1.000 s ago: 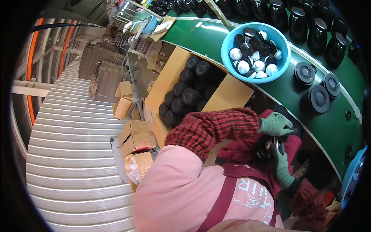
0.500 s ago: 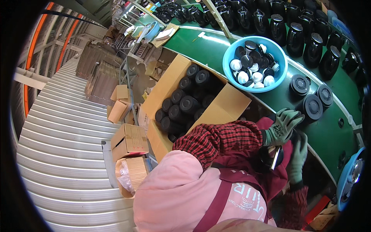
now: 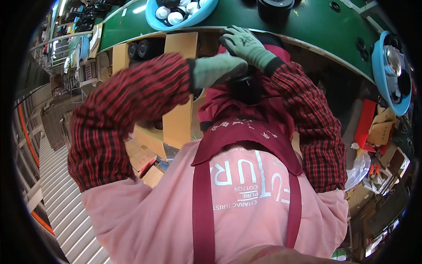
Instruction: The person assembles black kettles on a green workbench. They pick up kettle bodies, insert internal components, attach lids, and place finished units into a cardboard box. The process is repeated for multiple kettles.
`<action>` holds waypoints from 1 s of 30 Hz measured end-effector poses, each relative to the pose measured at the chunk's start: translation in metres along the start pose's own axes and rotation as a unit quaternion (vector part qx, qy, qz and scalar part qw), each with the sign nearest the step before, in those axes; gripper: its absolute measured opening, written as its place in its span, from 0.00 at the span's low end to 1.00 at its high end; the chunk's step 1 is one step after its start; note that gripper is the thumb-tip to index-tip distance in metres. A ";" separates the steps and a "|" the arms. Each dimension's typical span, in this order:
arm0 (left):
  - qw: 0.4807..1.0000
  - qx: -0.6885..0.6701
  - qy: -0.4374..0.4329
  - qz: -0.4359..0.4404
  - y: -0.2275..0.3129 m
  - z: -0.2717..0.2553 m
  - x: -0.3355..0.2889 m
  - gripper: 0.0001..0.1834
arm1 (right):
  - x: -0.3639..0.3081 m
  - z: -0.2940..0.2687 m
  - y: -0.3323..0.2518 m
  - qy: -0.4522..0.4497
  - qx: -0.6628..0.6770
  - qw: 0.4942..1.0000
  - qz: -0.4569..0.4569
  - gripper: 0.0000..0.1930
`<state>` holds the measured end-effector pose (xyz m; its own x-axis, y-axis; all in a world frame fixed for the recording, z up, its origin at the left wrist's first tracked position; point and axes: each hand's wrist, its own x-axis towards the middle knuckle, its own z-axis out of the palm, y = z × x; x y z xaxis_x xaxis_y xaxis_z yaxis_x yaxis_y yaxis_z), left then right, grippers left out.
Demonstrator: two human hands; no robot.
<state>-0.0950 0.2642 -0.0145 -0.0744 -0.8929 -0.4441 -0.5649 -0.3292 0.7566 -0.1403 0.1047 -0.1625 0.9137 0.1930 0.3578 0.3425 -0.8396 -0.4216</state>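
A dark, glossy black jug (image 3: pixel 248 90) rests on my lap against the maroon apron, mostly hidden by my gloves and sleeves. My left hand (image 3: pixel 218 70), in a pale green glove, is closed over its near part; the fingers are partly hidden and a little blurred. Farther off, my right hand (image 3: pixel 248 46), gloved the same way, curls its fingers over the dark far end, close to the table edge. Just beyond, on the green table (image 3: pixel 307 26), stands a black canister (image 3: pixel 274 9) with a round top.
A blue basin (image 3: pixel 180 22) of black and white lids stands at the table's edge. At the left, an open cardboard box (image 3: pixel 180 125) holds black cylinders. Another blue basin (image 3: pixel 380 66) with metal and black parts sits at the right, above a red box (image 3: pixel 365 125). Small black rings (image 3: pixel 335 6) lie on the table.
My view has swung to the right and down, so table, basin and box sit farther left and higher. My right hand has moved from the jug's side to its far end; my left hand is nearer me.
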 end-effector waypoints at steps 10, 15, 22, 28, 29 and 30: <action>0.916 0.165 0.088 -0.355 0.002 0.026 0.034 0.26 | -0.020 -0.013 -0.009 -0.015 -0.041 0.992 0.121 0.16; 0.963 0.237 0.078 -0.097 -0.043 0.008 0.008 0.24 | -0.051 -0.036 -0.019 -0.009 -0.168 0.984 0.063 0.14; 0.938 0.332 0.047 0.090 -0.069 -0.015 0.022 0.35 | -0.063 -0.080 -0.059 -0.090 -0.047 0.947 0.305 0.20; 0.932 -0.011 0.353 0.083 -0.022 0.002 0.020 0.43 | -0.107 -0.110 0.011 0.072 0.047 0.969 0.231 0.19; 0.912 -0.055 0.395 0.092 -0.043 0.021 0.014 0.48 | -0.111 -0.125 0.016 0.154 0.081 0.941 0.290 0.17; 0.918 -0.051 0.380 0.096 -0.050 0.031 0.012 0.51 | -0.135 -0.116 0.045 0.227 0.107 0.899 0.358 0.16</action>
<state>-0.0932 0.2796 -0.0719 0.4534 -0.8809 0.1361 -0.5189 -0.1367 0.8438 -0.2733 -0.0179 -0.1329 0.7497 -0.6262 0.2140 -0.2187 -0.5397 -0.8130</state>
